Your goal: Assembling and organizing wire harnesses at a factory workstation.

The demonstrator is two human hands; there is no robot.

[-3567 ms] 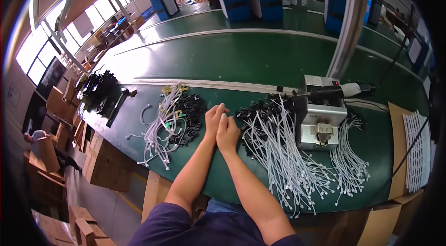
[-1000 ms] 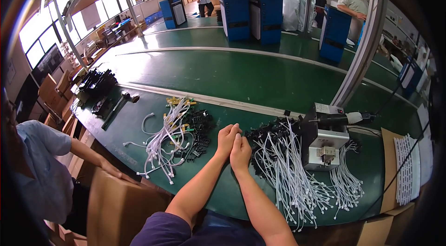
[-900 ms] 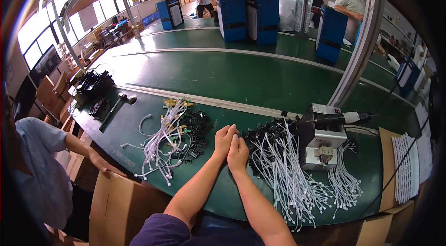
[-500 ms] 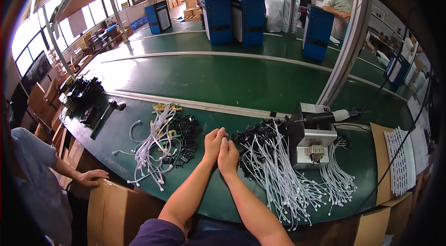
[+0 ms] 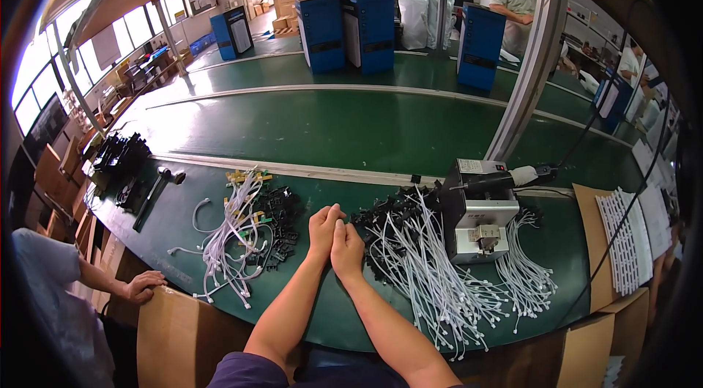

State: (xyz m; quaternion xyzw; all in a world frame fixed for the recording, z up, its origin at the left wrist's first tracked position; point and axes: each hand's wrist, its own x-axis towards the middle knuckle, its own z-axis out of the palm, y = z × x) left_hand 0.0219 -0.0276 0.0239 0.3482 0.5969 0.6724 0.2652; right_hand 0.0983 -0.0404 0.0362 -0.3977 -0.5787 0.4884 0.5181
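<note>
We hold our left hand (image 5: 322,233) and right hand (image 5: 347,249) pressed against each other over the green bench (image 5: 337,318), between two groups of parts; the fingers of each are together and point away from us; we cannot tell whether anything lies between the palms.

Near our left hand we have a heap of small black clips (image 5: 282,216); beside it, farther left, lies a tangle of white cables (image 5: 233,234) with yellow and green tabs; just beside our right hand sit black plugs (image 5: 388,213), their white leads (image 5: 439,285) fanning toward the near edge; right of these stands a grey machine (image 5: 480,208), with another white bundle (image 5: 524,271) past it.

At the bench's far left we see a black pile (image 5: 117,153) and a dark tool (image 5: 151,199); at lower left, a co-worker's hand (image 5: 143,287) is at the edge of a carton (image 5: 170,333); across from us, blue cases (image 5: 320,36) stand upright.
</note>
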